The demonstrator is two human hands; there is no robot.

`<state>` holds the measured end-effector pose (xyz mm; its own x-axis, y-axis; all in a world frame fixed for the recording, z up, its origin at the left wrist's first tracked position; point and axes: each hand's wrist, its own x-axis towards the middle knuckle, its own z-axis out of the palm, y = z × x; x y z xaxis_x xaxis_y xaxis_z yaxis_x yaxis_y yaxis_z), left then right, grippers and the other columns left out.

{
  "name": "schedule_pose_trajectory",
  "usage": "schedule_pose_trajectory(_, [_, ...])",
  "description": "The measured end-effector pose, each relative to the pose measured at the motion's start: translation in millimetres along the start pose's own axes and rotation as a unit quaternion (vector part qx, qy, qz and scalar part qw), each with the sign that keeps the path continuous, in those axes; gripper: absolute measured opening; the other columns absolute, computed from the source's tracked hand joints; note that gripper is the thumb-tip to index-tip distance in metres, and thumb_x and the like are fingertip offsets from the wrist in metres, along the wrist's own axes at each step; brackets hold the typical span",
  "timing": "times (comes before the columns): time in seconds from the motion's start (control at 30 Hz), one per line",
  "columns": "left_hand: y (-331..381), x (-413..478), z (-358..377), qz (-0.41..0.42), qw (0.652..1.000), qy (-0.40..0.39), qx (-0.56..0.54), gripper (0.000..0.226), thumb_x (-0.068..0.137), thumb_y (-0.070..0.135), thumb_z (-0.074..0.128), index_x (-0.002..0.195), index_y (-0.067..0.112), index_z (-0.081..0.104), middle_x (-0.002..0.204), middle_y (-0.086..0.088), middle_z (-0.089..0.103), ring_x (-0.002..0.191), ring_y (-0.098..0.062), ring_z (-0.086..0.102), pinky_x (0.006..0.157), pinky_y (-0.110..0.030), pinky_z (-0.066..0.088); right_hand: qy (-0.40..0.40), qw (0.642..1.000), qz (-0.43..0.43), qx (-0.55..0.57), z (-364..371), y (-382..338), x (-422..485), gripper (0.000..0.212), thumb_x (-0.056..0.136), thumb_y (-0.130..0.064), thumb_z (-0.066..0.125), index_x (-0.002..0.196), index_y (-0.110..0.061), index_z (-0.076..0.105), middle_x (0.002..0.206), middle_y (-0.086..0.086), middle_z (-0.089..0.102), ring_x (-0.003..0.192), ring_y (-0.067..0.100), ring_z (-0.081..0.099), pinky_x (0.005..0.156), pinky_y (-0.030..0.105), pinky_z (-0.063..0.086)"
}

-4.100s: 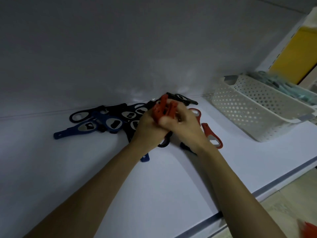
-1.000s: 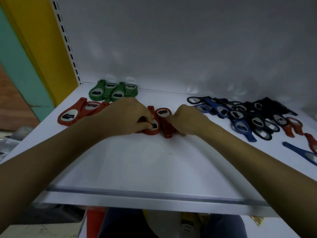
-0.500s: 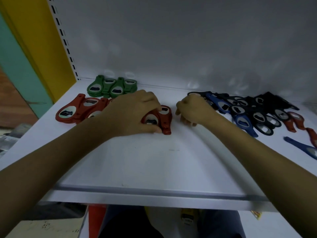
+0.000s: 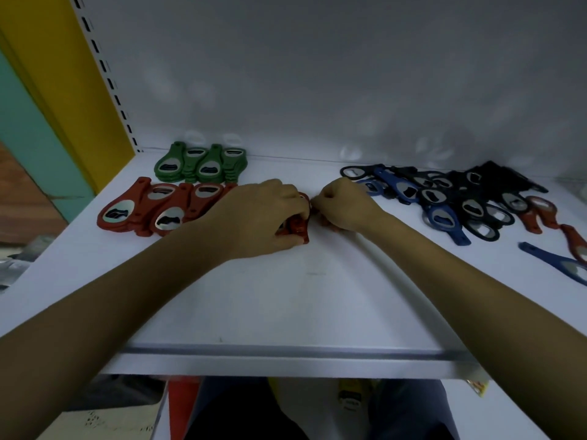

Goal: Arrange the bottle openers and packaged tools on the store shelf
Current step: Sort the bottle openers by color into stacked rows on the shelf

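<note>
Right hand (image 4: 344, 206) sits closer to left than half-second back, almost touching it. Nearest me: white shelf (image 4: 286, 312). Mid-shelf, left hand (image 4: 263, 214) cupped over red opener stack (image 4: 298, 228), fingers and thumb wrapped round it. Right hand's fingers curled at stack's right edge (pinching or only nudging, I cannot tell). Left of hands, red opener row (image 4: 152, 208); behind it, green openers (image 4: 200, 165) by back wall. Far right, blue-black opener pile (image 4: 444, 198).

One camera, worn on the head.
It looks forward and down at the white shelf (image 4: 286, 306) from close above its front edge, facing the back wall (image 4: 317, 74).
</note>
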<state>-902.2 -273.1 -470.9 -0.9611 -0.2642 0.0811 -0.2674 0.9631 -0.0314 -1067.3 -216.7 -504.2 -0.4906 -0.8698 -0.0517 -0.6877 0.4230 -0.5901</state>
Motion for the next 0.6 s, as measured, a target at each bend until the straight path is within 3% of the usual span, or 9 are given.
schedule_pose_trajectory(0.17, [8, 7, 5, 0.08, 0.99, 0.114, 0.023, 0.052, 0.086, 0.054, 0.041, 0.119, 0.017, 0.058, 0.116, -0.002, 0.061, 0.101, -0.024, 0.057, 0.077, -0.034, 0.046, 0.077, 0.996, -0.037, -0.021, -13, 17, -18, 0.03, 0.091, -0.02, 0.053, 0.073, 0.002, 0.064, 0.073, 0.016, 0.066, 0.068, 0.031, 0.062, 0.066, 0.042, 0.053])
schedule_pose_trajectory(0.3, [45, 39, 18, 0.105, 0.982, 0.158, -0.012, 0.06, 0.09, 0.05, 0.047, 0.137, 0.013, 0.045, 0.137, -0.006, 0.051, 0.122, -0.025, 0.049, 0.098, -0.04, 0.043, 0.182, 0.982, -0.036, -0.04, -46, 57, -44, 0.037, 0.089, -0.022, 0.055, 0.054, -0.024, 0.043, 0.054, -0.007, 0.049, 0.059, 0.021, 0.052, 0.057, 0.037, 0.046])
schedule_pose_trajectory(0.4, [94, 78, 31, 0.139, 0.971, 0.19, -0.048, 0.061, 0.086, 0.049, 0.051, 0.132, 0.01, 0.051, 0.133, -0.008, 0.055, 0.121, -0.027, 0.053, 0.098, -0.04, 0.043, 0.276, 0.96, 0.024, -0.045, -88, 104, -71, 0.039, 0.089, -0.026, 0.055, 0.054, -0.023, 0.038, 0.054, -0.008, 0.046, 0.061, 0.023, 0.051, 0.054, 0.03, 0.034])
schedule_pose_trajectory(0.5, [153, 119, 42, 0.169, 0.95, 0.175, -0.196, 0.061, 0.087, 0.049, 0.048, 0.133, 0.01, 0.05, 0.135, -0.007, 0.053, 0.121, -0.026, 0.051, 0.099, -0.039, 0.044, 0.336, 0.936, 0.096, -0.052, -129, 161, -103, 0.028, 0.09, -0.026, 0.055, 0.063, -0.024, 0.048, 0.066, -0.001, 0.055, 0.07, 0.023, 0.055, 0.055, 0.029, 0.035])
schedule_pose_trajectory(0.57, [185, 134, 49, 0.147, 0.924, 0.15, -0.321, 0.053, 0.088, 0.042, 0.055, 0.134, 0.014, 0.048, 0.132, -0.001, 0.052, 0.117, -0.018, 0.05, 0.097, -0.035, 0.045, 0.331, 0.928, 0.155, -0.078, -145, 192, -118, 0.016, 0.091, -0.029, 0.055, 0.085, -0.017, 0.063, 0.087, 0.007, 0.063, 0.085, 0.026, 0.058, 0.061, 0.029, 0.041])
schedule_pose_trajectory(0.6, [199, 141, 53, 0.135, 0.904, 0.141, -0.379, 0.048, 0.089, 0.037, 0.059, 0.132, 0.016, 0.049, 0.129, 0.001, 0.052, 0.113, -0.012, 0.051, 0.095, -0.031, 0.045, 0.317, 0.923, 0.194, -0.093, -154, 208, -124, 0.022, 0.09, -0.031, 0.055, 0.1, -0.014, 0.065, 0.101, 0.011, 0.064, 0.096, 0.03, 0.058, 0.07, 0.033, 0.046])
